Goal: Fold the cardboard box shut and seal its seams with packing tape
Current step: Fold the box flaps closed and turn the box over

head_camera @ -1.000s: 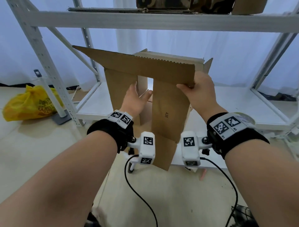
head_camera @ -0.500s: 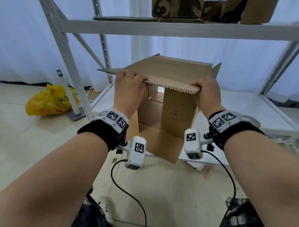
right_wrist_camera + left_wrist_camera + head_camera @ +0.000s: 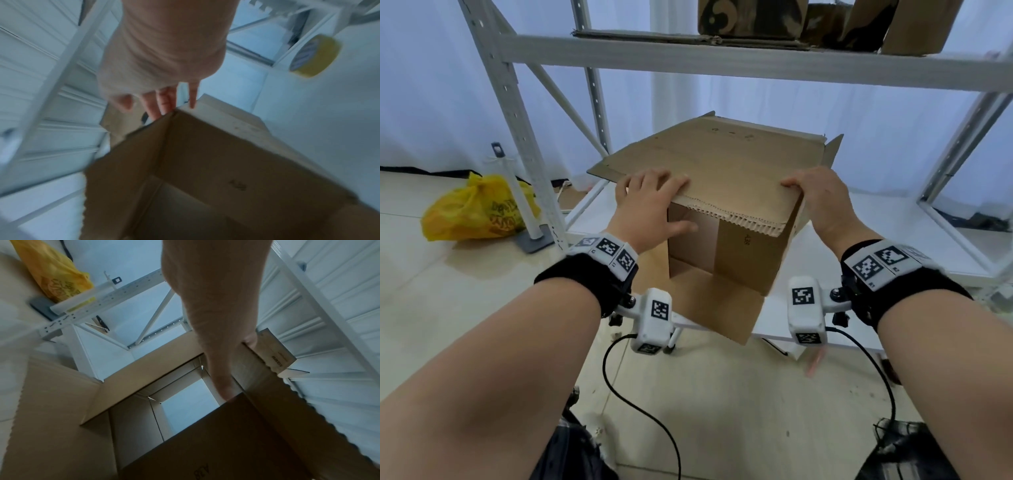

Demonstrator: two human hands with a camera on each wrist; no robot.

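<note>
Setting: a person stands at a white metal shelf rack point(image 3: 524, 144), seen from a head camera and two wrist cameras.
Box: a brown cardboard box point(image 3: 750, 260) lies on its side on the low white shelf point(image 3: 893, 236), its open end facing the person, one flap point(image 3: 709, 171) lifted flat across the top.
Left hand: the left hand point(image 3: 650, 209) grips the flap's near left edge, fingers curled over the top, thumb beneath.
Right hand: the right hand point(image 3: 822, 202) holds the flap's near right corner, fingers over the top.
Tape: a yellow roll of tape point(image 3: 314, 55) sits on the shelf, right of the box and apart from it.
Floor: a yellow plastic bag point(image 3: 476, 212) lies left of the rack.
</note>
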